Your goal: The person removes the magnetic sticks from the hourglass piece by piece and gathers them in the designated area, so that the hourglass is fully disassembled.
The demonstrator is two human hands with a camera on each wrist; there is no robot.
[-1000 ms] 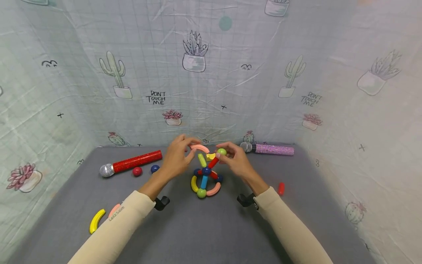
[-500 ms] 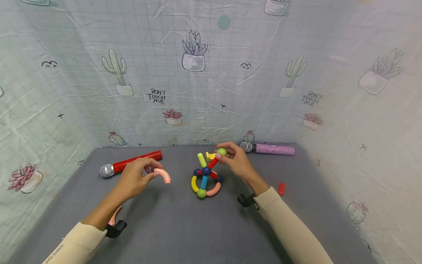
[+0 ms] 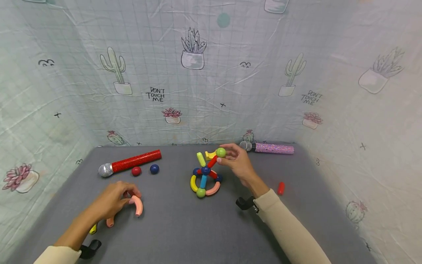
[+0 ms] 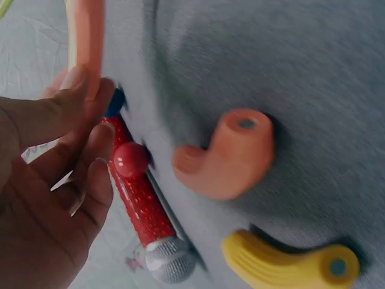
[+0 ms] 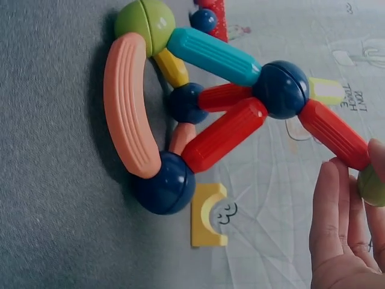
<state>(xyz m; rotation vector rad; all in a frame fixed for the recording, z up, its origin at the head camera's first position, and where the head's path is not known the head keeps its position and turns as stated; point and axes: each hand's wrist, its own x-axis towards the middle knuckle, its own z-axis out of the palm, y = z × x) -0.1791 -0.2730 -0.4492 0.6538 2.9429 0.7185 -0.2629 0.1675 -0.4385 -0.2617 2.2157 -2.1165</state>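
Note:
My left hand (image 3: 113, 200) pinches a pink curved magnetic rod (image 3: 138, 206) between thumb and fingers, over the left part of the grey table. Below that hand lie another pink curved rod (image 4: 240, 159) and a yellow curved rod (image 4: 283, 262), both partly hidden in the head view. At the centre stands a structure of magnetic rods and balls, with a light-blue rod (image 3: 203, 181) and a dark blue ball (image 5: 281, 89) above a ring of curved rods. My right hand (image 3: 239, 161) holds the green ball (image 3: 221, 152) at the tip of its slanting red rod (image 5: 335, 135).
A red glitter microphone (image 3: 136, 160) lies at the back left, with a red ball (image 3: 136, 171) and a blue ball (image 3: 154, 169) before it. Behind the structure sits a yellow arch block (image 3: 209, 156). On the right are a purple microphone (image 3: 275, 148) and a short red rod (image 3: 281, 188).
My left hand has drawn away from the structure, carrying the pink curved rod left and toward me. The right hand has stayed at the green ball.

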